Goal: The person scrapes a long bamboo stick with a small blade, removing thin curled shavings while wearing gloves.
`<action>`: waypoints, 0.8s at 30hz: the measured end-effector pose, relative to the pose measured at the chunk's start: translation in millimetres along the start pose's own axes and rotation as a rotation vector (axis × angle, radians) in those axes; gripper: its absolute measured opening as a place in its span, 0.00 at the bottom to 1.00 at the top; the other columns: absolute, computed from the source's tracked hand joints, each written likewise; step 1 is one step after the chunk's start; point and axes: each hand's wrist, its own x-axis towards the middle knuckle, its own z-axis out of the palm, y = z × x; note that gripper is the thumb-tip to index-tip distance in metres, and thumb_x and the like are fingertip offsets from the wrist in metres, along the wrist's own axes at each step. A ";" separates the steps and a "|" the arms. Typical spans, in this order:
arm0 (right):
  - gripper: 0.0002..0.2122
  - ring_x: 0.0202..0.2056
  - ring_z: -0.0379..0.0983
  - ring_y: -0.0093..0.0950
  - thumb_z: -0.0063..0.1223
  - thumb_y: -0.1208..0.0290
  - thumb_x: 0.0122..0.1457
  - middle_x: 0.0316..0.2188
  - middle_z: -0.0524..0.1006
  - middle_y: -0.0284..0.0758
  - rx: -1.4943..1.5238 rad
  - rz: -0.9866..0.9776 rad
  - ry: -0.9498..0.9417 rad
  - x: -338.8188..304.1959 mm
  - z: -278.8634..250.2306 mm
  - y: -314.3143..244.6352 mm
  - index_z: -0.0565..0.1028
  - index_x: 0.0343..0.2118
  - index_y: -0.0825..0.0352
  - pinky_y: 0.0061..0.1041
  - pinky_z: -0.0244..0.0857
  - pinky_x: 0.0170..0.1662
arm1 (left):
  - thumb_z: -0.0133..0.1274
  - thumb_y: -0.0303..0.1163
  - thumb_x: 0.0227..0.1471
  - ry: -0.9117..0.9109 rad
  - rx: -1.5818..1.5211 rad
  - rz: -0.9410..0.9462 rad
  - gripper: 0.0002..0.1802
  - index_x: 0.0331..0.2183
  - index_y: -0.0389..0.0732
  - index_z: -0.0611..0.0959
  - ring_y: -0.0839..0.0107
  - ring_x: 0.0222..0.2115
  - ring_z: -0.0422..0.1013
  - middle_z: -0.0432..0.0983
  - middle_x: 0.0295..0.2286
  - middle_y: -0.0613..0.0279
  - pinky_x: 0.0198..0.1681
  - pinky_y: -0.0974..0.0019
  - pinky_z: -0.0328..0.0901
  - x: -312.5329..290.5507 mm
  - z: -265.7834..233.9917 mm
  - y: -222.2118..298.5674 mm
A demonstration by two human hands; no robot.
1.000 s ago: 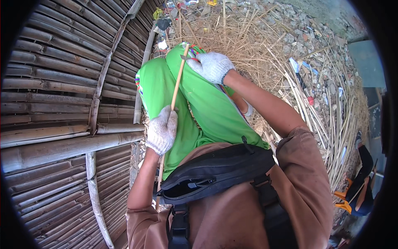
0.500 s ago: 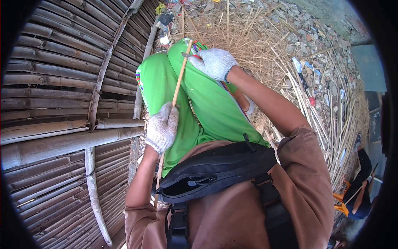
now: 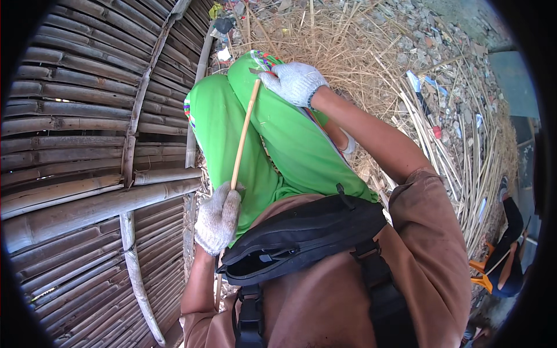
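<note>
Bamboo wall (image 3: 87,116): weathered grey-brown slats, filling the left side.
Green trousers (image 3: 278,139): bright, over bent knees, under the stick.
Bamboo stick (image 3: 243,134): thin, pale yellow, straight, slanting across the lap between both hands.
Right hand (image 3: 295,82): white knit glove, fingers closed around the stick's top end.
Left hand (image 3: 217,217): white knit glove, fist closed around the lower end.

Bright daylight, sharp centre, fisheye bend & dark rim

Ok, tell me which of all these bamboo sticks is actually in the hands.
The thin pale stick slanting across the green trousers: left hand grips its lower end, right hand its top. The others lie loose on the ground.
</note>
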 end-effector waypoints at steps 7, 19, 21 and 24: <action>0.35 0.44 0.84 0.52 0.33 0.36 0.73 0.41 0.85 0.53 0.006 0.061 0.020 -8.3 -1.3 -7.8 0.85 0.40 0.64 0.54 0.76 0.50 | 0.46 0.39 0.75 -0.097 -0.496 -0.247 0.18 0.50 0.34 0.82 0.81 0.09 0.60 0.69 0.18 0.70 0.10 0.72 0.55 26.9 5.8 0.1; 0.34 0.41 0.85 0.51 0.35 0.36 0.72 0.39 0.86 0.53 -0.065 -0.001 -0.001 -7.3 -3.6 -9.2 0.87 0.38 0.63 0.55 0.77 0.48 | 0.47 0.41 0.75 -0.126 -0.464 -0.157 0.19 0.49 0.33 0.82 0.80 0.10 0.61 0.70 0.19 0.69 0.11 0.71 0.55 74.5 6.0 5.4; 0.35 0.41 0.85 0.51 0.35 0.36 0.72 0.39 0.86 0.53 -0.084 -0.007 -0.005 -5.8 -4.7 -9.8 0.87 0.38 0.64 0.54 0.77 0.48 | 0.46 0.41 0.75 -0.106 -0.430 -0.153 0.20 0.49 0.34 0.82 0.80 0.11 0.62 0.70 0.18 0.69 0.12 0.71 0.56 69.2 7.1 7.1; 0.36 0.41 0.85 0.52 0.34 0.35 0.72 0.40 0.86 0.52 -0.019 0.014 0.004 -6.6 -3.5 -11.3 0.87 0.37 0.65 0.54 0.77 0.49 | 0.46 0.42 0.75 -0.085 -0.361 -0.158 0.20 0.50 0.35 0.82 0.80 0.11 0.63 0.69 0.18 0.70 0.14 0.70 0.58 55.9 8.1 11.2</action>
